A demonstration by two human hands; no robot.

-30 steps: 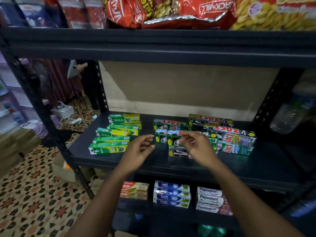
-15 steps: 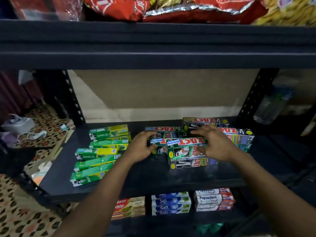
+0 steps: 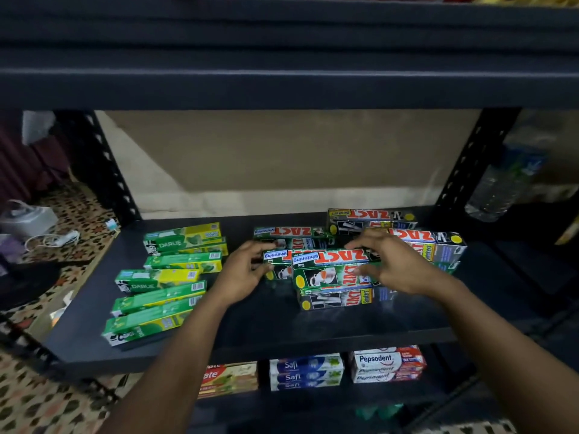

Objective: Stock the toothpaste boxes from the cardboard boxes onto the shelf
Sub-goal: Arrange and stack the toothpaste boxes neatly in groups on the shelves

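Note:
Several green and red Zact toothpaste boxes (image 3: 332, 264) lie stacked in the middle of the dark shelf (image 3: 282, 327). My left hand (image 3: 244, 274) pinches the left end of the Zact boxes between thumb and fingers. My right hand (image 3: 391, 264) grips the right part of the same stack, fingers over the top and thumb on the front. More Zact boxes (image 3: 429, 242) lie behind and to the right. Several green and yellow Darlie boxes (image 3: 163, 283) lie in a loose row on the shelf's left side.
The shelf below holds stacks of Colgate (image 3: 228, 379), Safi (image 3: 305, 371) and Pepsodent (image 3: 387, 363) boxes. A thick dark shelf (image 3: 282, 57) hangs close overhead. A water bottle (image 3: 498, 189) stands at the right, past the upright post. Patterned floor with a white device and cables lies at the left.
Both hands moved forward from in front of the shelf onto the Zact stack and took hold of its ends. The view came closer and tilted down.

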